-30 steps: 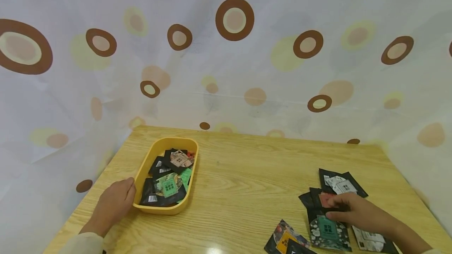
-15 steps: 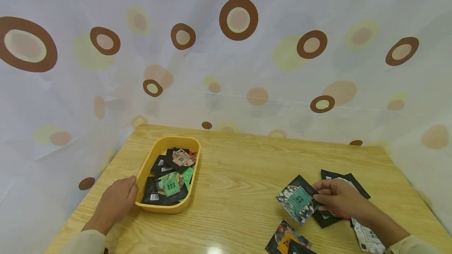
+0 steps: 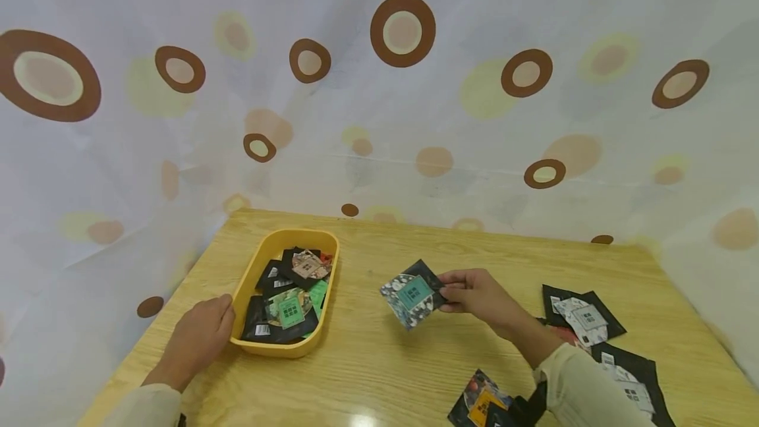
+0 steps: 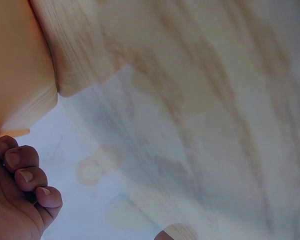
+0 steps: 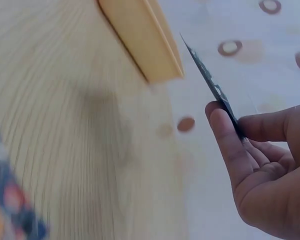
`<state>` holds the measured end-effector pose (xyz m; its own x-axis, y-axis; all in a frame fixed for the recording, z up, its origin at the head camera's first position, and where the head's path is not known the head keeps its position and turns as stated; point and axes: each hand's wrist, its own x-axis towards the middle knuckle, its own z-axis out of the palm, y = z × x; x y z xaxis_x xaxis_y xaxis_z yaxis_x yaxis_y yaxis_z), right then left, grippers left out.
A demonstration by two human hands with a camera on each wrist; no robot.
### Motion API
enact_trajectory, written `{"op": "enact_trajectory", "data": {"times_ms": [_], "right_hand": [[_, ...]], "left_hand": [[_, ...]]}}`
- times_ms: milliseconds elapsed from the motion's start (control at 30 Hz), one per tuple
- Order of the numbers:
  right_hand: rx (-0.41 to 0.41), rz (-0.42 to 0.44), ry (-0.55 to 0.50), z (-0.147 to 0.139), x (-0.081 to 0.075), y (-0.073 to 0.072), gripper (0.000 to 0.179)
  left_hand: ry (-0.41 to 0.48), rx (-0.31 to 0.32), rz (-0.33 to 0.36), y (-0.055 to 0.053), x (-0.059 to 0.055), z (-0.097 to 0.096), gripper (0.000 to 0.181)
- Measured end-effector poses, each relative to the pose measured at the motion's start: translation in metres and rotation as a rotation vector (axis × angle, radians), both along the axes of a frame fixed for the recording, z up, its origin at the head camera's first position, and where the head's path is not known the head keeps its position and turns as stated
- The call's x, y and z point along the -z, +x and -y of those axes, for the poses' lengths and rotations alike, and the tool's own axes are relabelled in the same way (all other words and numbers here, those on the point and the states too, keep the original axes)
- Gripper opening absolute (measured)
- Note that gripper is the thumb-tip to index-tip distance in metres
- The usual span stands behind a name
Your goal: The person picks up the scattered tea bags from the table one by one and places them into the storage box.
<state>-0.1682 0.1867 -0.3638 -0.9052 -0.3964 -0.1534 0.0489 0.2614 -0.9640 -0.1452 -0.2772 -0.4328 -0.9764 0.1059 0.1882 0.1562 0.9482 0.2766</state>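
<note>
In the head view my right hand (image 3: 481,296) pinches one corner of a black sachet (image 3: 414,292) with a teal label, holding it up over the middle of the wooden table. The right wrist view shows that sachet edge-on (image 5: 210,79) between thumb and fingers. My left hand (image 3: 204,331) grips the near left rim of a yellow plastic tub (image 3: 279,350) on the table's left; its curled fingers (image 4: 26,176) show against the tub in the left wrist view. Inside the tub lie several black sachets, one with a green label (image 3: 290,312) on top.
To the right lie more sachets, some with white labels (image 3: 584,319), partly behind the right forearm. Near the front edge is a sachet with an orange label (image 3: 481,406). A dotted curtain (image 3: 379,117) surrounds the table's back and sides.
My right hand has picked the teal-labelled sachet off the right-hand pile and carried it left toward the tub. The left hand has stayed on the tub's rim.
</note>
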Motion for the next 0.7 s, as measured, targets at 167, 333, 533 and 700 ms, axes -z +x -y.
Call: {"op": "enact_trajectory", "data": {"times_ms": [167,333,533,700], "right_hand": [[0.002,0.032,-0.036,0.058,0.0,-0.013,0.043],[0.004,0.056,-0.033,0.116,0.003,-0.019,0.039],[-0.055,0.069,-0.047,0.164,0.013,-0.013,0.041],[-0.104,0.017,-0.052,0.169,0.019,-0.007,0.048]], "left_hand": [[-0.006,0.0,-0.005,-0.001,0.0,-0.004,0.025],[-0.009,0.001,0.002,-0.001,0.002,-0.005,0.027],[0.0,0.015,-0.009,0.0,0.004,-0.005,0.027],[0.0,0.024,-0.023,0.001,0.004,-0.006,0.027]]}}
